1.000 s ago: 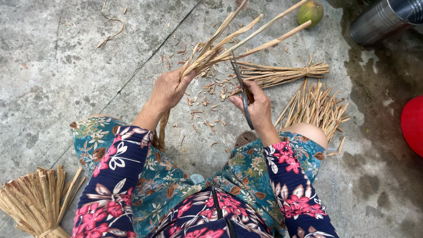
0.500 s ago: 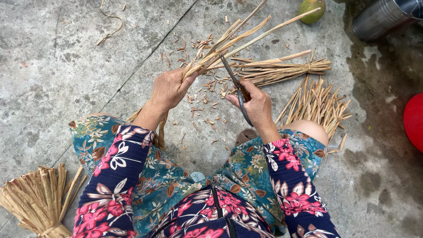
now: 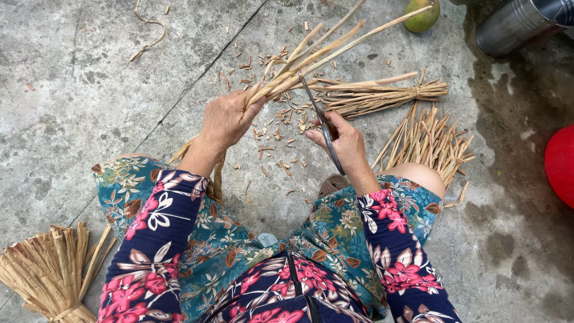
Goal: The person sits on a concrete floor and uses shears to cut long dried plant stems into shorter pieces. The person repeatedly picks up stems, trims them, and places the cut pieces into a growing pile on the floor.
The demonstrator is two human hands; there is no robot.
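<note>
Down on the grey concrete floor [image 3: 89,90], the left hand [image 3: 226,119] has its fingers clenched round a bundle of pale dry straw stalks [image 3: 311,51]. Meanwhile the right hand [image 3: 344,143] grips dark metal scissors [image 3: 323,122], blades touching those stalks. A steel pot [image 3: 520,24] lies top right, contents hidden.

Stalk bundle [image 3: 311,57]: showing pale tan, straw-yellow. Tied bundle [image 3: 388,94] and loose cut stalks [image 3: 427,140]: showing the same dry tan. Scissors [image 3: 326,128]: showing dark grey metal. Sleeves [image 3: 152,239]: showing navy with pink-red flowers, white leaves. Trousers [image 3: 239,245]: showing teal with brown leaf print. Concrete floor [image 3: 78,101]: showing mottled grey. Round fruit [image 3: 423,15]: showing green. Metal container [image 3: 520,24]: showing silver-grey. Object at right edge [image 3: 562,164]: showing red.
</note>
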